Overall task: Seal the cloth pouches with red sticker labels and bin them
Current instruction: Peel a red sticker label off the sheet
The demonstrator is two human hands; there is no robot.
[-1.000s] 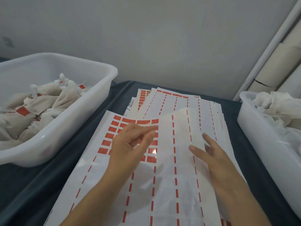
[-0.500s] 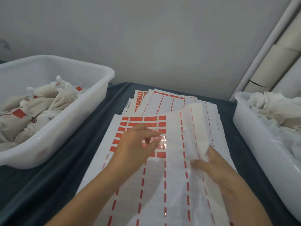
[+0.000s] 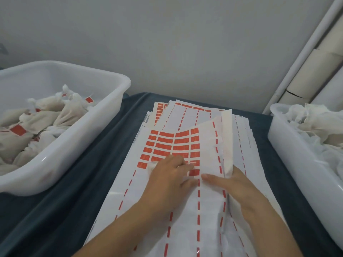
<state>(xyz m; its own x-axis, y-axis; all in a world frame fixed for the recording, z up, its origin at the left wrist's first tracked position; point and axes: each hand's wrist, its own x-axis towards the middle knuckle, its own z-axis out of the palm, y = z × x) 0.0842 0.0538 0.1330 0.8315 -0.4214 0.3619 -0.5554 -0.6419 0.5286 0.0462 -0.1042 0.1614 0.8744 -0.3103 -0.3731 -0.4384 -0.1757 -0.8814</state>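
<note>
Both forearms are bare from the near edge of the view up to the wrists, with no sleeve showing. The left hand (image 3: 168,179) and right hand (image 3: 234,188) wear no gloves, rings or watch.

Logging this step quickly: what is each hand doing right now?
Left hand: fingers down on the sticker sheet; whether it pinches a sticker cannot be told.
Right hand: holding a folded-up white sheet.
</note>
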